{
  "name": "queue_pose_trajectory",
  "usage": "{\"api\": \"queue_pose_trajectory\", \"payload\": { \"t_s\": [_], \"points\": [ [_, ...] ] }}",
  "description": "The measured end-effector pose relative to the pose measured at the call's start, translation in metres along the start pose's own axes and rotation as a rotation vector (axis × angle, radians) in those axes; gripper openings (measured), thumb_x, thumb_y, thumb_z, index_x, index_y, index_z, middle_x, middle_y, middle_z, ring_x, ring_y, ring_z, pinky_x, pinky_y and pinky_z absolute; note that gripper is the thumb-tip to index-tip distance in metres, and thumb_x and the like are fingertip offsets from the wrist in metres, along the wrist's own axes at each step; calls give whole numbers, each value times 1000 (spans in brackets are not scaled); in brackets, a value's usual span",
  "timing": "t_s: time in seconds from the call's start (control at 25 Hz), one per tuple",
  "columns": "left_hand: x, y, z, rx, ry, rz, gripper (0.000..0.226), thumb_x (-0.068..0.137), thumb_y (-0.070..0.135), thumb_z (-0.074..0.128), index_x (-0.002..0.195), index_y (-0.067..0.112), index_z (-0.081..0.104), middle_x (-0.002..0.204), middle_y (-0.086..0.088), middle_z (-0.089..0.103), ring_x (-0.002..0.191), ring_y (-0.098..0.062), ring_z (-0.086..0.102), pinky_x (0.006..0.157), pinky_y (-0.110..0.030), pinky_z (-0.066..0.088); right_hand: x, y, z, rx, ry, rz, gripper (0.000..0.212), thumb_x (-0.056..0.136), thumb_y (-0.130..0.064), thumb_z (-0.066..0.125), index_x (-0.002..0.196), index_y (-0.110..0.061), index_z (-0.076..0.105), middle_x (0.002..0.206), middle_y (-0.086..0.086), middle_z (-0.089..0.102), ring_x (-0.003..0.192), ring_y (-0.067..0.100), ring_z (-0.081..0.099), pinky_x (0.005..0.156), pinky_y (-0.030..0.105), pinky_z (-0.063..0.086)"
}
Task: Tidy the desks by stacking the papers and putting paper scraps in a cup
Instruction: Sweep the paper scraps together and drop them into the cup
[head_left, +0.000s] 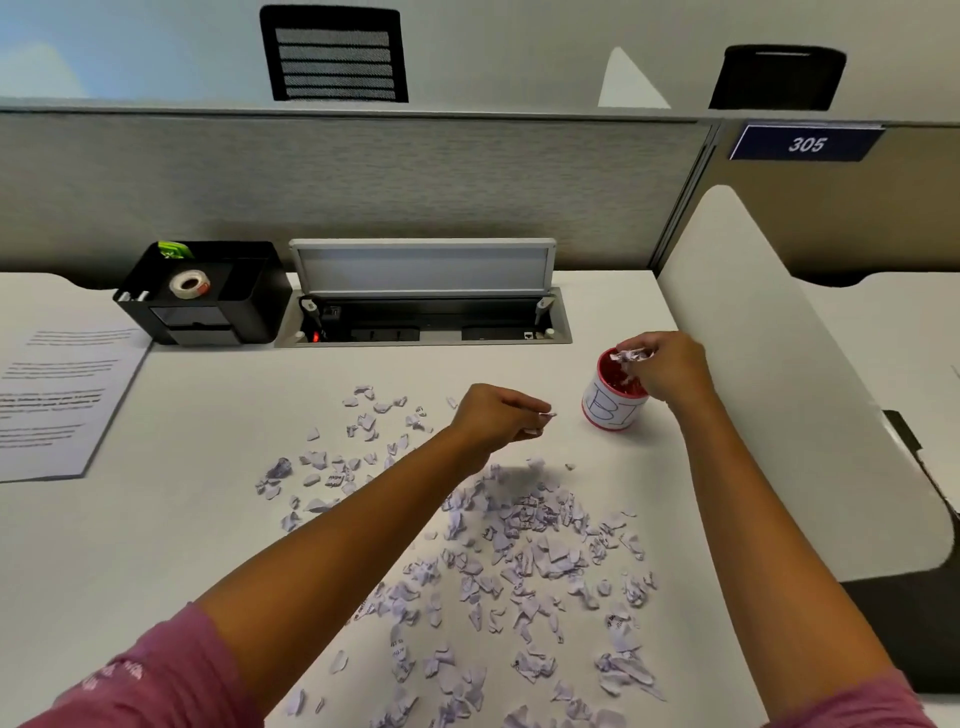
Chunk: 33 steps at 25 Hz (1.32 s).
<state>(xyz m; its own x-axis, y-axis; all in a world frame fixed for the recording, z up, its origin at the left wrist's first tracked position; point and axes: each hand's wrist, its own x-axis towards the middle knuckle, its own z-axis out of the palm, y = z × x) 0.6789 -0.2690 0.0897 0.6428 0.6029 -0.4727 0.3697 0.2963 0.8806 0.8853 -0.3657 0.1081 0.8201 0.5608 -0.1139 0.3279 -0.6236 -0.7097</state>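
Observation:
A red-and-white cup (609, 402) stands on the white desk (156, 545) at the right. My right hand (667, 366) hovers over its rim, fingers pinched on a clump of paper scraps (631, 357) at the cup's mouth. Just left of the cup, my left hand (496, 418) is held above the desk and grips small scraps between its fingertips. Several torn white scraps (524, 551) lie scattered across the middle and front of the desk. A stack of printed papers (57, 400) lies flat at the left edge.
A black desk organiser (208, 296) with a tape roll (189, 285) stands at the back left. Beside it is an open cable hatch (423, 312). A grey partition (363, 182) runs behind, and a white divider (769, 384) bounds the desk on the right.

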Motion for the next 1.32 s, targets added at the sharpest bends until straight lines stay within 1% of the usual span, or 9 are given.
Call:
{"api": "queue_pose_trajectory", "payload": {
  "t_s": [0.2, 0.36, 0.48, 0.64, 0.72, 0.96, 1.08, 1.2, 1.32],
  "points": [
    [31, 36, 43, 42, 7, 36, 20, 83, 2, 73, 103, 3, 75, 98, -11, 73, 88, -22, 71, 73, -23, 59, 3, -1, -12, 84, -76, 27, 33, 83, -3, 72, 110, -22, 74, 103, 2, 68, 88, 20, 63, 56, 23, 47],
    [54, 57, 81, 150, 34, 79, 24, 84, 10, 74, 108, 6, 74, 109, -12, 72, 100, -27, 68, 86, -37, 59, 4, 3, -12, 406, -65, 130, 26, 93, -1, 55, 108, -13, 72, 103, 14, 71, 87, 23, 70, 77, 31, 59],
    [62, 69, 97, 181, 49, 72, 25, 91, 9, 65, 116, 7, 70, 122, -12, 65, 116, -29, 59, 96, -42, 53, 5, 7, -12, 522, -64, 201, 27, 97, 0, 45, 108, -9, 68, 106, 18, 69, 93, 26, 69, 80, 31, 57],
    [65, 82, 95, 127, -10, 59, 18, 96, 1, 45, 101, 6, 62, 103, -12, 57, 100, -26, 53, 84, -39, 50, 1, 14, -15, 503, -43, 209, 30, 96, 1, 42, 105, -12, 68, 111, 15, 69, 101, 26, 68, 89, 36, 56],
    [62, 82, 82, 50, -36, 66, 26, 97, 1, 44, 115, 2, 63, 106, -10, 58, 100, -23, 53, 83, -36, 47, -4, 17, -13, 426, 18, 175, 32, 92, 0, 45, 103, -17, 70, 109, 9, 71, 103, 26, 68, 95, 38, 55],
    [44, 13, 14, 308, 140, 173, 36, 101, 12, 44, 135, 10, 57, 142, -8, 53, 131, -25, 48, 108, -34, 37, -62, 11, 32, 273, 139, -138, 23, 94, -9, 56, 108, -16, 73, 106, -4, 69, 93, 6, 62, 80, 1, 43],
    [35, -52, -19, 578, 209, 223, 42, 98, 14, 49, 140, 11, 48, 150, -8, 44, 139, -24, 39, 114, -34, 28, -83, 29, 81, 201, -13, -179, 24, 96, -8, 55, 116, -13, 67, 120, 3, 64, 105, 11, 61, 98, 19, 46],
    [46, -85, -37, 844, 232, 279, 53, 99, 27, 50, 149, 14, 35, 160, -7, 24, 150, -25, 15, 121, -39, 10, -89, 50, 119, -44, -166, -128, 45, 101, -27, 50, 143, -11, 46, 155, 11, 34, 144, 26, 30, 117, 29, 21],
    [62, -84, -43, 1023, 256, 305, 62, 100, 42, 44, 154, 19, 23, 164, -7, 7, 151, -27, -1, 120, -40, -2, -90, 54, 138, -218, -184, -132, 69, 101, -50, 39, 157, -16, 17, 165, 11, -3, 152, 27, -5, 119, 32, -1]
  ]
}}
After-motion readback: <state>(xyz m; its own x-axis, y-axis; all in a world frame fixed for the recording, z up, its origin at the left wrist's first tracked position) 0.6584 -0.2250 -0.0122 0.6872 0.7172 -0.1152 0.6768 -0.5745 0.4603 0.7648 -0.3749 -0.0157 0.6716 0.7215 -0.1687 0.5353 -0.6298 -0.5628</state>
